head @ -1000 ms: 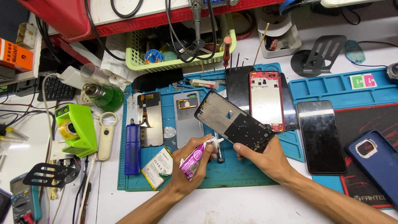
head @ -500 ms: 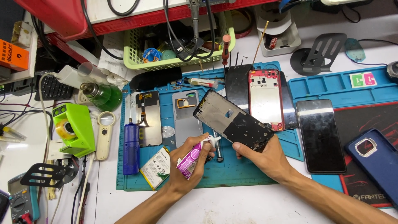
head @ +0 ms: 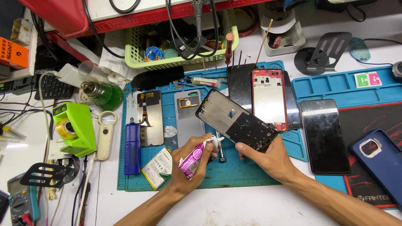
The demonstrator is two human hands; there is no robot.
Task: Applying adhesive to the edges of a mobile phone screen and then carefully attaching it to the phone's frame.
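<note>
I see my left hand (head: 190,161) wrapped around a small pink glue tube (head: 193,155), fingers pinching its body, the white nozzle pointing at the lower edge of the black phone frame (head: 236,121). My right hand (head: 268,155) pinches that frame at its near corner from below, holding it tilted above the teal work mat (head: 247,173), its far end hanging just over the grey back panel (head: 188,111) and near the red-rimmed phone frame (head: 269,98). The risk I judge greatest is squeezing too hard: with the whole hand closed on the tube, a blob could run past the rim onto the inner face of the frame. The frame is held by one corner only (a thin grip), so pressure from the nozzle could make it swing or slip onto the mat and smear adhesive. A small screwdriver (head: 220,146) lies right beneath the nozzle, where a drip would land, and the battery (head: 158,166) sits just beside my left wrist, easy to nudge.
</note>
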